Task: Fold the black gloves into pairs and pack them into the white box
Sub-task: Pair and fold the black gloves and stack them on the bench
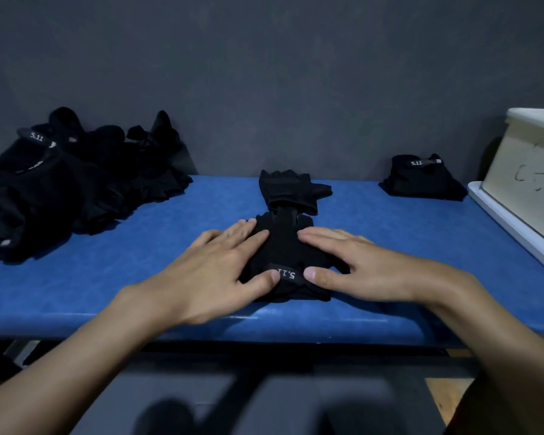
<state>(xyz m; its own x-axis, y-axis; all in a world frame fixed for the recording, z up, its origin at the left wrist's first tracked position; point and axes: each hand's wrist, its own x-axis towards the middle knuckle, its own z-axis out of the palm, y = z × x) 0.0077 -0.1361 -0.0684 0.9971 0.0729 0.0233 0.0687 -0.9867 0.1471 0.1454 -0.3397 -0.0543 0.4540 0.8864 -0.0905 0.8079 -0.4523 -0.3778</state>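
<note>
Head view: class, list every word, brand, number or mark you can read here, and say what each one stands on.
"5.11": on a strap tab in the glove pile, left.
"5.11": on the folded pair, back right.
"5.11", upside down to the camera: on the glove pressed under the left hand and right hand.
Dark scribbles on the white box: unreadable.
</note>
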